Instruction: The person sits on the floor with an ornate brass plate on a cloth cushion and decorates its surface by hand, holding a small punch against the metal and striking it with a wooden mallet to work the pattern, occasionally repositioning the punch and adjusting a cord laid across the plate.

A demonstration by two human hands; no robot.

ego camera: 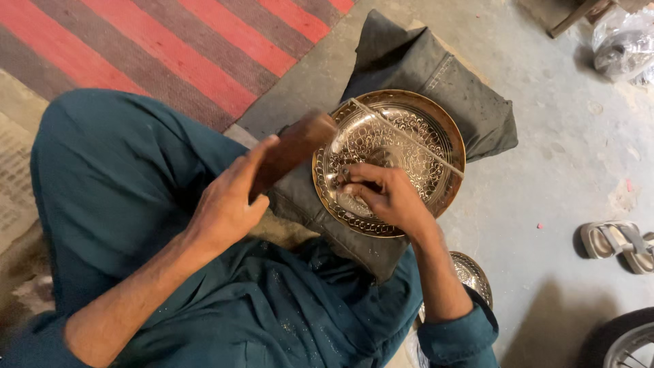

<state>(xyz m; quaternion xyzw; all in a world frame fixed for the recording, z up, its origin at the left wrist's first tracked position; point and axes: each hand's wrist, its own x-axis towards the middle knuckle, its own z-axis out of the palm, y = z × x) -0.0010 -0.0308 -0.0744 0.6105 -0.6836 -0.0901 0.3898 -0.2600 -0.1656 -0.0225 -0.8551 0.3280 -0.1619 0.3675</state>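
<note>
Concrete floor [545, 170] was the workplace, with a red-and-grey striped rug [204, 48] at the far left. Nearest the camera, teal-clothed legs were folded, a second small embossed plate [473, 276] tucked beside the right forearm. Left hand [228, 201] was wrapped shut around a wooden mallet [293, 150], raised and motion-blurred. Right hand [385, 197] rested on the engraved brass plate [388, 160], its fingers [354, 184] pinched together on what looked like a small punch, too small to confirm. Plate sat on a dark grey cloth cushion [422, 75] on the floor, a thin stick [409, 136] lying across its face.

Risks, judged: mallet head swung close to the pinching fingers, so an off-centre blow could hit them. Soft cushion could let the plate tilt or slide under a strike, skewing the mark. Loose stick could bounce off. Farther out, a sandal [613, 242], a wheel [630, 344] and a plastic bag [623, 44] lay well apart.
</note>
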